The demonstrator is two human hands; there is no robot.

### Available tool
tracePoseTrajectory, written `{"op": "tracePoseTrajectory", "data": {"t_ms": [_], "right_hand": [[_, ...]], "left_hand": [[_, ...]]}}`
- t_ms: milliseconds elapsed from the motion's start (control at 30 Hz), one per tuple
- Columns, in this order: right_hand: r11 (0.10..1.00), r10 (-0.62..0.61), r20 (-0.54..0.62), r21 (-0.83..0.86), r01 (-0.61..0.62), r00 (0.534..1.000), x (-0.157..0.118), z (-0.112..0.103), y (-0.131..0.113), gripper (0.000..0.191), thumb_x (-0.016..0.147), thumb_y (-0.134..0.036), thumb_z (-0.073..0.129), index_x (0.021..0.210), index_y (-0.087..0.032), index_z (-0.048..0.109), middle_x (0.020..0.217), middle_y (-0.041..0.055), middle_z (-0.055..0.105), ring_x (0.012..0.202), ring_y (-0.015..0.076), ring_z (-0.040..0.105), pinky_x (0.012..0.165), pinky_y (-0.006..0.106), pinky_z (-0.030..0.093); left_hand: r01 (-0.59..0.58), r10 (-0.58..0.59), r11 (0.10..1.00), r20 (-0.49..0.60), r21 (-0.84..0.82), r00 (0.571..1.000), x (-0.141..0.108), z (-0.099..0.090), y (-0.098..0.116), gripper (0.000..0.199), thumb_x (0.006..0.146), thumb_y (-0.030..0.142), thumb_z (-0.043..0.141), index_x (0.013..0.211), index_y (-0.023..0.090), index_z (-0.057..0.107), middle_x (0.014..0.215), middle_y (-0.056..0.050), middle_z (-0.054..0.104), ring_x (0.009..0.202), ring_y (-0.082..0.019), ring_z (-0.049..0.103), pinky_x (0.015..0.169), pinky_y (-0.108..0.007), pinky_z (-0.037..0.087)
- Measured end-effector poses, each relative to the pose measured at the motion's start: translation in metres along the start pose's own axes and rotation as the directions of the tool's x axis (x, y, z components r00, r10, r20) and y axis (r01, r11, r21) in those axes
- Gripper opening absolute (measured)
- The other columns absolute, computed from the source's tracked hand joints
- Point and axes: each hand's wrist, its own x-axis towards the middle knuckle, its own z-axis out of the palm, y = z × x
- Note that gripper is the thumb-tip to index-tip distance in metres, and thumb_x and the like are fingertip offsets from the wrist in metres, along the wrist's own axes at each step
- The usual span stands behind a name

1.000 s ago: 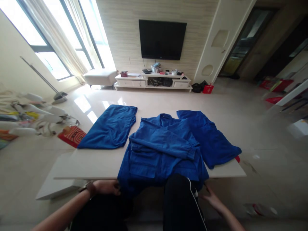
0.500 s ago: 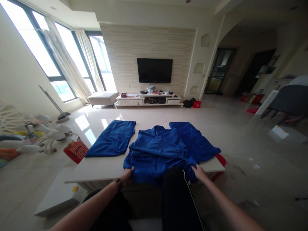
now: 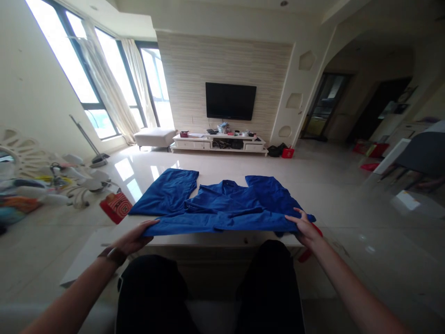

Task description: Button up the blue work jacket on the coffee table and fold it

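A blue shirt (image 3: 229, 199) with its collar at the far side lies across a white table (image 3: 167, 240). My left hand (image 3: 139, 234) is closed on the left end of its near hem, a watch-like band on the wrist. At the right end of the same edge, my right hand (image 3: 301, 227) grips the cloth, thumb and fingers around it. Between my hands the hem is lifted and stretched in a nearly straight band. To the left lies a folded blue cloth (image 3: 167, 190), and another blue cloth (image 3: 273, 195) lies to the right, partly behind the shirt.
My knees (image 3: 153, 278) are under the near table edge. A red bag (image 3: 116, 207) stands on the floor at left, near a white low box (image 3: 81, 260). Farther off are a TV cabinet (image 3: 193, 144), a stool (image 3: 155, 138) and a dark chair (image 3: 424, 150).
Both hands have moved apart and up with the shirt's near hem, which now spans taut between them. The near table edge has come into sight. The view has shifted slightly left.
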Motion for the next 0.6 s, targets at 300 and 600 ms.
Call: {"op": "tracePoseTrajectory", "data": {"t_ms": [300,600], "right_hand": [[0.985,0.073,0.172,0.144,-0.099,0.982,-0.046,-0.017,-0.004,0.04,0.065,-0.016,0.087,0.101,-0.021,0.069,0.101,0.0039,0.075,0.091,0.0189,0.073,0.078,0.024,0.063],[0.97,-0.179,0.094,-0.15,0.191,0.979,-0.036,-0.004,0.004,0.049,0.063,-0.039,0.085,0.105,-0.02,0.066,0.086,0.0029,0.073,0.079,0.0201,0.068,0.07,0.029,0.055]], "left_hand": [[0.025,-0.017,0.994,0.072,-0.104,0.997,-0.035,0.005,-0.025,0.028,0.081,0.013,0.075,0.109,0.015,0.073,0.094,-0.006,0.073,0.076,-0.012,0.068,0.066,-0.017,0.058],[-0.316,0.385,0.727,0.019,0.61,0.923,-0.067,0.039,-0.01,0.056,0.066,0.06,0.079,0.102,0.017,0.073,0.085,-0.005,0.075,0.078,-0.021,0.067,0.069,-0.028,0.053]]}}
